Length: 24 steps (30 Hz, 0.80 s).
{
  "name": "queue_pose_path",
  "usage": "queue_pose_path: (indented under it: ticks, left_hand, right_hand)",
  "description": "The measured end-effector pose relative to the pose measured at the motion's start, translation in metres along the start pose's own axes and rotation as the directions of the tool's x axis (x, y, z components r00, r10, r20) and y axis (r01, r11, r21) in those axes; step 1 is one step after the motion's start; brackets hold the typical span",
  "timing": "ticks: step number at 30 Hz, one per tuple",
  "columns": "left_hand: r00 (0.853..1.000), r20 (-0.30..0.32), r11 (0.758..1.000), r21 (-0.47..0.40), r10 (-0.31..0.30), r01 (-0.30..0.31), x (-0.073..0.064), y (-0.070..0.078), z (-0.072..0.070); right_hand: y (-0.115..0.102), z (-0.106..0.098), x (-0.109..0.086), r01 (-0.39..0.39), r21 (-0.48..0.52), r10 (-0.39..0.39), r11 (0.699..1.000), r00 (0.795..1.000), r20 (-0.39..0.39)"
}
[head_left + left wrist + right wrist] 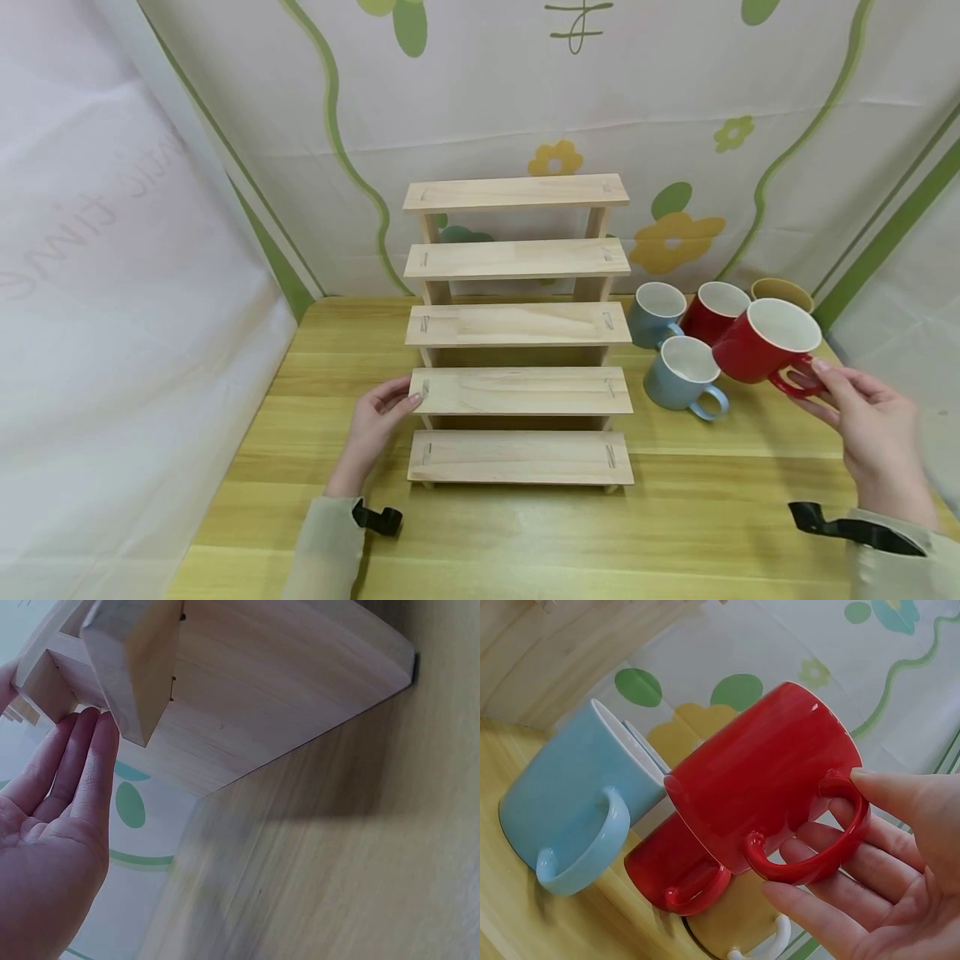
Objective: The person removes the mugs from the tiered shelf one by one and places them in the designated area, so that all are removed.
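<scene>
My right hand (873, 417) pinches the handle of a red mug (765, 337), white inside, raised above the other mugs. In the right wrist view the thumb lies on the top of the red handle, with fingers behind it. My left hand (380, 421) grips the left end of the second-lowest step of a light wooden stepped rack (521, 392), thumb on top and fingers beneath. The left wrist view shows those fingertips under the board (54, 682). A light blue mug (678, 387) stands just left of the held mug.
Behind stand another light blue mug (651, 321), a second red mug (701, 321) and a tan mug (783, 290), partly hidden. All stand on the wooden table (525, 542) right of the rack. A printed white cloth (480, 92) with flowers hangs behind.
</scene>
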<state>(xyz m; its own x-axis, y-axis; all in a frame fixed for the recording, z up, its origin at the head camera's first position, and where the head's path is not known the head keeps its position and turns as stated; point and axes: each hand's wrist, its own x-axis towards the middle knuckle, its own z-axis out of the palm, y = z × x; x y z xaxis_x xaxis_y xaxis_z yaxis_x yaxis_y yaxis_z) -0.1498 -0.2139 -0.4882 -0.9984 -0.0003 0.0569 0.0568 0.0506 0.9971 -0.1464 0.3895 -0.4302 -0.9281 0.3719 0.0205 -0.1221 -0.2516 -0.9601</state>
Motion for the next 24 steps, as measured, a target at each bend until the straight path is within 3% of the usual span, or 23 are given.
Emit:
queue_pose_path:
  ticks: [13, 18, 24]
  left_hand:
    - [1.0, -0.007, 1.0, -0.001, -0.008, 0.008, 0.002, -0.001, 0.0]
    - [1.0, 0.0, 1.0, 0.004, -0.003, 0.003, 0.001, -0.001, 0.0]
    - [1.0, -0.005, 1.0, -0.004, -0.016, 0.016, 0.001, -0.001, 0.0]
  right_hand:
    - [0.006, -0.013, 0.004, -0.079, -0.089, 0.073, 0.993, 0.995, -0.064]
    - [0.015, -0.019, 0.006, -0.083, -0.017, 0.082, 0.996, 0.996, -0.023]
    - [0.03, -0.027, 0.006, -0.141, 0.068, 0.138, 0.988, 0.989, 0.05]
